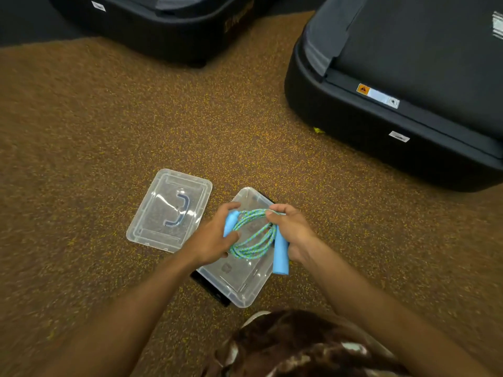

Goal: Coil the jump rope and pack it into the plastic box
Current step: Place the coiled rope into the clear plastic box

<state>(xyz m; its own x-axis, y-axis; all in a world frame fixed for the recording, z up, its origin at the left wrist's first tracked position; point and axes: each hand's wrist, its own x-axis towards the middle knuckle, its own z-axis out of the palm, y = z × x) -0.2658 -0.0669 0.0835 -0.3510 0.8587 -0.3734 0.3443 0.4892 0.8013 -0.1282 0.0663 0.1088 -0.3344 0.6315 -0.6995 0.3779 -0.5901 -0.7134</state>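
Note:
A jump rope (251, 242) with a blue-green braided cord and light blue foam handles is gathered into several loops, held just above the clear plastic box (239, 284) on the floor. My left hand (215, 238) grips one handle and the left side of the coil. My right hand (292, 232) pinches the top of the loops and holds the other handle (281, 257), which points down over the box's right rim. The box's clear lid (168, 210), with a blue handle, lies flat to the left of the box.
The floor is brown speckled carpet (95, 131). Two large black machine bases stand behind, one at top centre (163, 25) and one at the right (394, 91). A dark flat object (209, 288) lies under the box. My patterned clothing (299, 349) fills the bottom edge.

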